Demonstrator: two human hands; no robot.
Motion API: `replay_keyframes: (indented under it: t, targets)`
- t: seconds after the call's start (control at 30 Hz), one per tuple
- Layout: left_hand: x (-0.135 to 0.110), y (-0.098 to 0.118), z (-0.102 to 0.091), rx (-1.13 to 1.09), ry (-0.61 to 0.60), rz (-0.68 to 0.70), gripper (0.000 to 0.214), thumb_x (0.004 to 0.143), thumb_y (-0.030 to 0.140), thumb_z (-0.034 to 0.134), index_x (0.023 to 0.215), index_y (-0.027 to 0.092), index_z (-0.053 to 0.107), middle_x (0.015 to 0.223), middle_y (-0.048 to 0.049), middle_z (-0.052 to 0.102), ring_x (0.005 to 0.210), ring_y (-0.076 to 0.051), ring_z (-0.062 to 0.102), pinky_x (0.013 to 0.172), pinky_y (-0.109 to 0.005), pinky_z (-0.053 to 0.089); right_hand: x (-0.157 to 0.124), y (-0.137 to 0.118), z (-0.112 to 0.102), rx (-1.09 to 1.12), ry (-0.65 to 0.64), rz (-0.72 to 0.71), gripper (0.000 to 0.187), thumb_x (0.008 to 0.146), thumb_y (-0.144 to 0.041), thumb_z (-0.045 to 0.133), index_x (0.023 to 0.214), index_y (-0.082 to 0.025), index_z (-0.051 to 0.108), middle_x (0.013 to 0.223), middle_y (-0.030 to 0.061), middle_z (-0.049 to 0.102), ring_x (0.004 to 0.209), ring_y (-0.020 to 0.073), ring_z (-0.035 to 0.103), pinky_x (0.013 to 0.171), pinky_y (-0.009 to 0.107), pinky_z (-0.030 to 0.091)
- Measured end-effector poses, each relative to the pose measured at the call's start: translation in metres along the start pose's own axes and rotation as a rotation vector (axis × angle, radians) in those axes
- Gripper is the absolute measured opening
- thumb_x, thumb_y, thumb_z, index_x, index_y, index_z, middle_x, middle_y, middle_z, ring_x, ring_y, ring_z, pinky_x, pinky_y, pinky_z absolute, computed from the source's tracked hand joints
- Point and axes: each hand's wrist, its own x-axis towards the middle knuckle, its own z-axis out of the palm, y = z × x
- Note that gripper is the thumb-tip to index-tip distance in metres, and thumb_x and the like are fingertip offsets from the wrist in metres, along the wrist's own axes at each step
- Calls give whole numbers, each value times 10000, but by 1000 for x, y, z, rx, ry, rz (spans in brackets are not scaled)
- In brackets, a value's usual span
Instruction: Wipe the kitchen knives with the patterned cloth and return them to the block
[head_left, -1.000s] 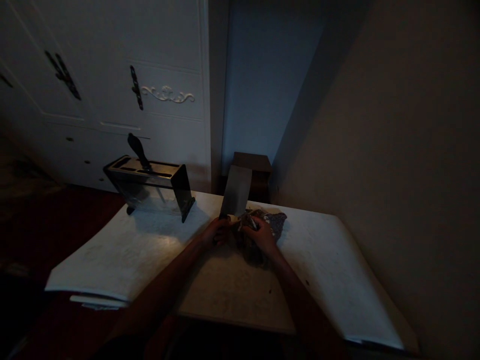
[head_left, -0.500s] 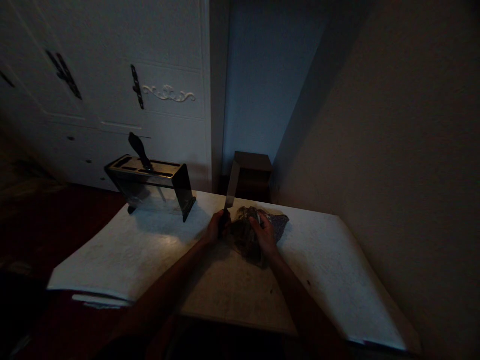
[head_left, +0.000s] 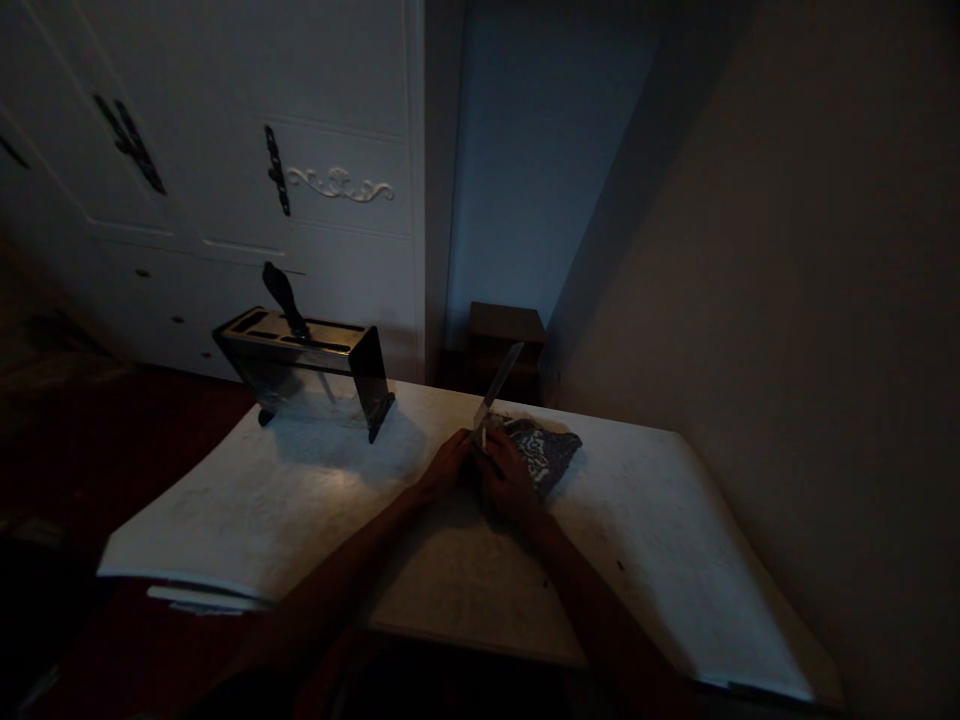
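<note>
Tipped further right than before, the knife point(head_left: 498, 386) is slanting upward; the left hand point(head_left: 448, 463)'s fingers are clamping its handle, the right point(head_left: 511, 478)'s pinching cloth point(head_left: 553, 458) that's lying on the tabletop point(head_left: 300, 500).

One head-worn camera looks forward and down over the nearby table point(head_left: 277, 500) toward the cabinet point(head_left: 345, 90).

Left grip point(head_left: 448, 462) around a knife point(head_left: 500, 380), right grip point(head_left: 510, 475) on patterned cloth point(head_left: 553, 455), knife block point(head_left: 307, 372) on white table point(head_left: 247, 505)
</note>
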Motion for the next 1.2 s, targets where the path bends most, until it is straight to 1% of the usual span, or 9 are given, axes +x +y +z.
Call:
replay_keyframes:
  t: [0.17, 0.27, 0.33, 0.5, 0.7, 0.8, 1.0, 1.1, 1.2]
  targets:
    - [-2, -3, -2, 31, -26, 35, 486, 913, 630, 403, 868, 165, 536, 828, -35, 553, 759, -155, 479, 712, -262, 418, 2, -3, -2, -14, -30, 62, 363, 961, -386, 504, 1252, -232, 658, 1218, 92, 685, 1166, 275, 617, 1030, 434, 482]
    - [-1, -8, -4, 88, -37, 82, 452, 918, 603, 388, 847, 171, 503, 796, -25, 531, 733, -151, 470, 667, -258, 398, 3, -2, -2, 6, -21, 152, 346, 932, -415, 532, 1159, -216, 703, 1104, 96, 722, 1062, 299, 659, 940, 432, 526]
    - [-2, -8, -5, 169, -37, 106, 409, 926, 558, 391, 836, 172, 495, 781, -20, 530, 725, -149, 476, 661, -258, 390, 3, -2, -2, 64, -2, 200, 351, 911, -442, 566, 1136, -214, 713, 1115, 97, 721, 1062, 310, 658, 945, 444, 519]
    - [-5, 1, -2, 347, 23, 158, 368, 931, 508, 425, 884, 163, 543, 801, -34, 595, 734, -165, 537, 674, -279, 406, 4, 1, -2, 305, 134, 380, 405, 868, -503, 640, 1155, -225, 701, 1174, 59, 704, 1121, 282, 620, 1031, 433, 456]
    - [-9, 11, 1, 489, 93, 172, 395, 924, 517, 460, 970, 155, 613, 853, -61, 674, 760, -195, 615, 686, -304, 447, 13, 1, -12, 815, 358, 673, 451, 738, -493, 765, 1102, -240, 683, 1055, 30, 729, 977, 240, 672, 874, 373, 541]
    - [-11, 15, 4, 519, 125, 221, 393, 928, 505, 466, 1026, 165, 638, 929, -70, 699, 829, -207, 642, 743, -317, 480, 18, -4, -13, 1019, 426, 734, 419, 693, -473, 800, 1021, -240, 684, 976, 15, 740, 906, 242, 690, 834, 388, 564]
    - [-14, 15, 15, 558, 221, 334, 414, 965, 496, 433, 1156, 186, 629, 1025, -89, 681, 927, -218, 634, 832, -340, 509, 10, -18, 1, 1186, 237, 751, 483, 646, -532, 837, 1009, -254, 682, 999, 16, 739, 953, 251, 687, 859, 386, 568]
    - [-14, 10, 19, 616, 257, 376, 407, 985, 473, 408, 1188, 193, 622, 1046, -94, 664, 945, -218, 625, 846, -344, 508, 3, -24, 6, 1156, 128, 806, 565, 609, -568, 864, 1032, -251, 662, 923, 16, 736, 960, 262, 691, 844, 379, 575]
    - [-14, 2, 20, 683, 286, 386, 398, 982, 452, 422, 1186, 177, 624, 1072, -111, 645, 932, -223, 620, 815, -351, 510, -1, -28, 10, 1082, 83, 782, 610, 571, -522, 904, 1047, -259, 628, 891, 0, 723, 952, 261, 693, 826, 367, 581]
